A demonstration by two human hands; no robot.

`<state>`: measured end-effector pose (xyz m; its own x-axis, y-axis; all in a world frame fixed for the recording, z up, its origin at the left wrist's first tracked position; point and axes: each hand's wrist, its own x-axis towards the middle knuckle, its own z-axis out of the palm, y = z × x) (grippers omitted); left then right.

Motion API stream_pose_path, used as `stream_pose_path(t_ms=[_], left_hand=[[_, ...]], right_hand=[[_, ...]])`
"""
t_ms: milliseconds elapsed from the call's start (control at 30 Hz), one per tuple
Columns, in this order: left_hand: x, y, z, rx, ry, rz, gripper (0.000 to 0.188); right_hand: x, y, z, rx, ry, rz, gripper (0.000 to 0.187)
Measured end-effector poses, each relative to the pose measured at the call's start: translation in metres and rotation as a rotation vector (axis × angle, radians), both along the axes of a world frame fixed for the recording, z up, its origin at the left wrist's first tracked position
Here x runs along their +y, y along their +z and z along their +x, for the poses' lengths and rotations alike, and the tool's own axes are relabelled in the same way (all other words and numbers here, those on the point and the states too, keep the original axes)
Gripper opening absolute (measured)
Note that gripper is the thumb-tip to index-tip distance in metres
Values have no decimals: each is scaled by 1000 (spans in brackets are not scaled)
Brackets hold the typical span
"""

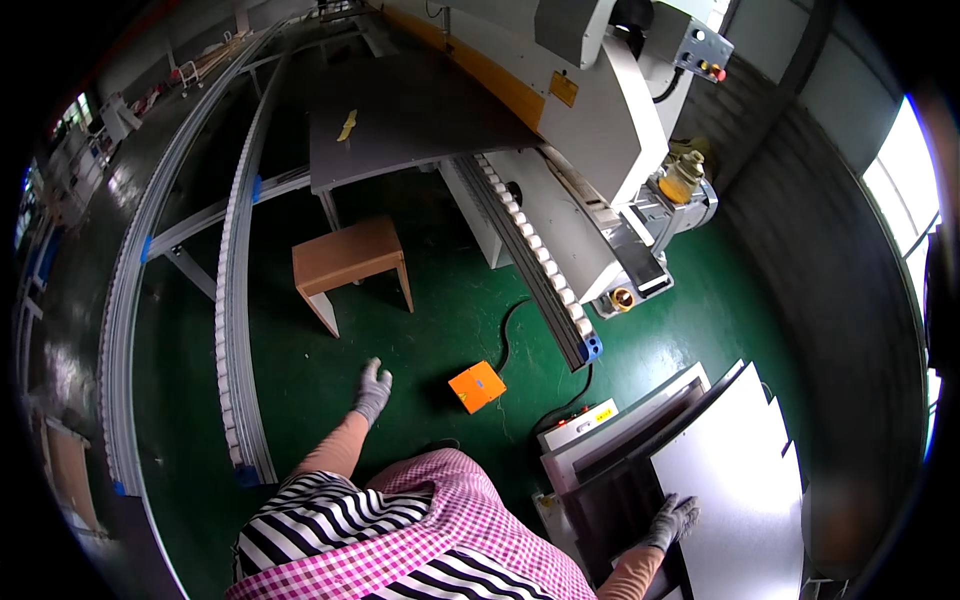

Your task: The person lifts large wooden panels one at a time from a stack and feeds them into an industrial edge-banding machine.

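My left hand [372,393], in a grey work glove, hangs in the air over the green floor. Its fingers are apart and nothing is in them; a small brown wooden stool [348,253] stands beyond it. To its right an orange foot-pedal-like box [477,387] lies on the floor with a black cable. My right hand [672,520], gloved too, rests on a glossy white panel [740,480] near its left edge, fingers stretched over its face. That panel leans with several dark and light panels [620,490] at my right side.
A large white and yellow machine [600,130] fills the far side, with a dark board [400,110] on its bed. A roller rail [535,260] ends near the panels. Two long metal rails [236,280] run along the left. A control box [703,52] hangs at upper right.
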<state>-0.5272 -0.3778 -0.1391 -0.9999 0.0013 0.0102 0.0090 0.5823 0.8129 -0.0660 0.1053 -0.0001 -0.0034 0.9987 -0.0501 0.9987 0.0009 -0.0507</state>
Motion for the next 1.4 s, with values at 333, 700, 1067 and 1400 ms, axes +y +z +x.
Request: stream_pose_path(t_ms=[333,700,1067,1400], left_hand=[[-103,140,-269,242,463,178,76],[-66,153,-285,-382,302,755,40],[-50,158,-172,-586,91,898,27],[-59,178,-43,-799,-81,876,33]], right_hand=[[-21,1,-25,198,120,184,52],[-238,12,-179,1185,530,-652,21],[-300,1,-152,1417,417,-985,36],[-344,30,-235,1488,215,-1442,67]])
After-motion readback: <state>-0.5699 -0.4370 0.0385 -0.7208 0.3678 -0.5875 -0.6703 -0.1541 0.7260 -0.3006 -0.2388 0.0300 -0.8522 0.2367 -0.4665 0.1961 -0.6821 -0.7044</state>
